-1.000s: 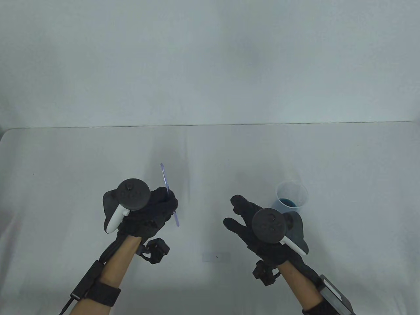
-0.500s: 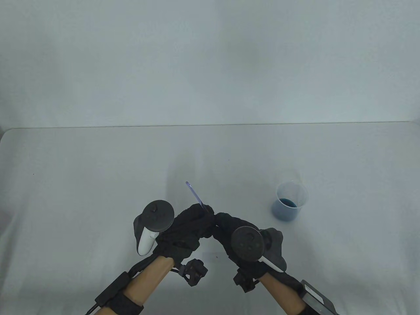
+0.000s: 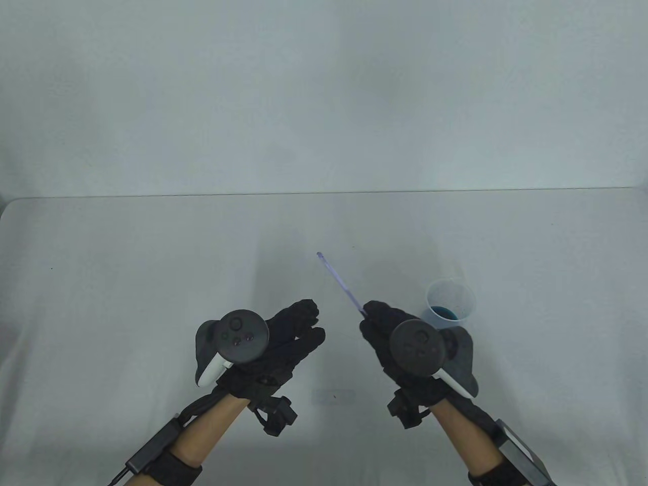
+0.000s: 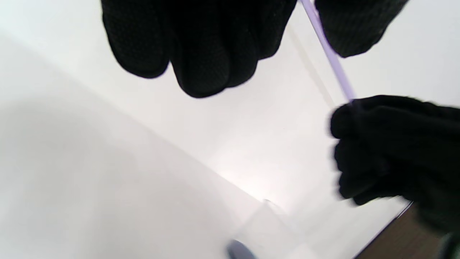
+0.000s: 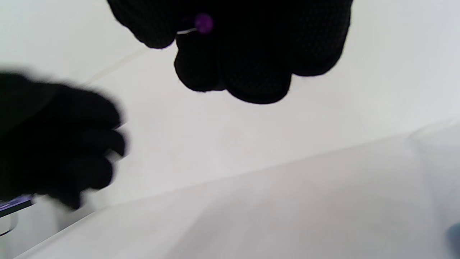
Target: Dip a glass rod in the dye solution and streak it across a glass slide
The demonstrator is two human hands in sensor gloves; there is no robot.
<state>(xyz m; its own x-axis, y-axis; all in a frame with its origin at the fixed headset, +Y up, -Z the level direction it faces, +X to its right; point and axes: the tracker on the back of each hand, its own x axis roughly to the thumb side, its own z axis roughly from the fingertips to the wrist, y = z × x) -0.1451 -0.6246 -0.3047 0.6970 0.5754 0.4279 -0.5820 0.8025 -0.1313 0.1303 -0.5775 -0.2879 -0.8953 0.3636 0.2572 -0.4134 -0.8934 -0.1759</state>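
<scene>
The glass rod [image 3: 340,283] is held in the right hand [image 3: 400,344], whose fingers are curled around its lower end. From the grip the rod rises at a slant toward the far left, with its free tip above the middle of the table [image 3: 152,263]. In the left wrist view the rod [image 4: 329,54] is seen as a pale violet line running into the closed right hand [image 4: 388,151]. In the right wrist view the rounded near end of the rod [image 5: 203,23] is shown as a small purple dot among the folded fingers [image 5: 251,72].

The left hand [image 3: 273,344] is shown with its fingers extended and loosely parted, pointing to the right toward the other hand; nothing is held in it, and a gap is left between it and the rod. In the left wrist view its fingertips [image 4: 201,54] hang free above the white surface.

A clear plastic cup [image 3: 449,304] with blue dye [image 3: 445,313] at its bottom stands upright on the table, just beside the right hand on its far right side. A glass slide [image 3: 333,396] is seen only faintly as a pale rectangle lying flat on the table near the front edge, between the two wrists.
</scene>
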